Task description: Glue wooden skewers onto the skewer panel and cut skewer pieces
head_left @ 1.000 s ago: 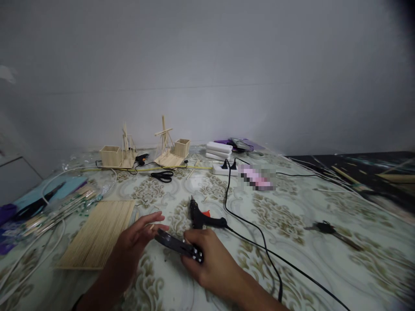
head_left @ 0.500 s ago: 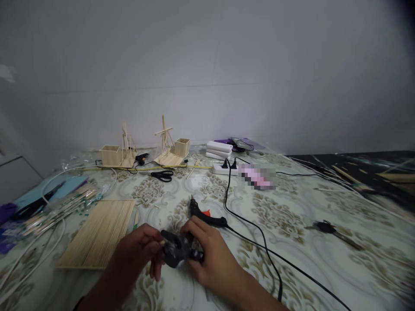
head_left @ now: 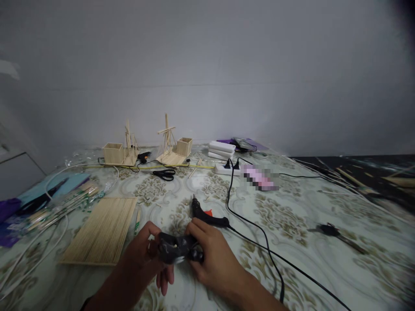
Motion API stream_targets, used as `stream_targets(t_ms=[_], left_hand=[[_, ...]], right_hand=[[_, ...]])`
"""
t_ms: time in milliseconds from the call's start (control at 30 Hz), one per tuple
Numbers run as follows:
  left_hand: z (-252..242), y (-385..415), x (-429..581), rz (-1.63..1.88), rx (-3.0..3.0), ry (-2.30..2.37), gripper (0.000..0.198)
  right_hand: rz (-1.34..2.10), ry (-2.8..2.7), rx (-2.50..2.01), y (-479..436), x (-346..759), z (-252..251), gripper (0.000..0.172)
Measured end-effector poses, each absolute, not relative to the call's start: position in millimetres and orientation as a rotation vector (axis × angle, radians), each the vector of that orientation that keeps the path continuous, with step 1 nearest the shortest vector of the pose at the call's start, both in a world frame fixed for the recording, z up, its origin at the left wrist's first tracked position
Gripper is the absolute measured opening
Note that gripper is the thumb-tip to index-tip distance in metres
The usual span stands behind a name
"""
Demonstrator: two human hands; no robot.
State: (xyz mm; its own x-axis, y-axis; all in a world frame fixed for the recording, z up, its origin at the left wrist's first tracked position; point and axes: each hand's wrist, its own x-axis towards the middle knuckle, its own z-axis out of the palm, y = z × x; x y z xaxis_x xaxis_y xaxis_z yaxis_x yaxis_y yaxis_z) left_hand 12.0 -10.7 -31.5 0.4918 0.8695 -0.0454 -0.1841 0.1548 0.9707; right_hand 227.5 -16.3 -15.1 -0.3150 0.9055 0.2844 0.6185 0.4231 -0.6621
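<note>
My right hand [head_left: 212, 252] is closed around a black plier-like hand tool [head_left: 177, 248], whose thick head points left. A small pale bit, like the end of a wooden stick, shows in the opening of the head. My left hand [head_left: 141, 263] is pinched at the left end of that head; what its fingertips hold is hidden behind the tool. Just beyond my right hand lies a black glue gun [head_left: 209, 217] with an orange trigger. A flat panel of wooden sticks [head_left: 100, 229] lies left of my left hand, with a short loose stick [head_left: 138, 220] beside it.
Two wooden stick models with boxes [head_left: 113, 154] [head_left: 184, 147] stand at the back. Black scissors [head_left: 164, 174], a white power strip [head_left: 223, 168] and white packs [head_left: 221, 149] lie before the wall. Bagged sticks [head_left: 65, 205] are left. A cord [head_left: 259, 226] crosses rightward near a dark knife-like tool [head_left: 337, 235].
The tool's head has turned between my hands, and my left fingers have moved closer around its end. The pale stick end at my left fingertips is now hidden. The view has shifted slightly.
</note>
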Motion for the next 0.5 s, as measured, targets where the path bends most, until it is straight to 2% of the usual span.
stream_targets(t_ms=[200, 400, 500], left_hand=[[-19, -15, 11, 0.841, 1.197, 0.702, 0.046], [-24, -11, 1, 1.095, 1.561, 0.771, 0.064], [-24, -11, -2, 1.036, 1.668, 0.647, 0.061]], right_hand=[[0.612, -2.076, -1.305, -18, 228, -12, 0.024], [0.686, -2.092, -1.265, -19, 228, -10, 0.021], [0.755, -2.068, -1.241, -21, 227, -10, 0.02]])
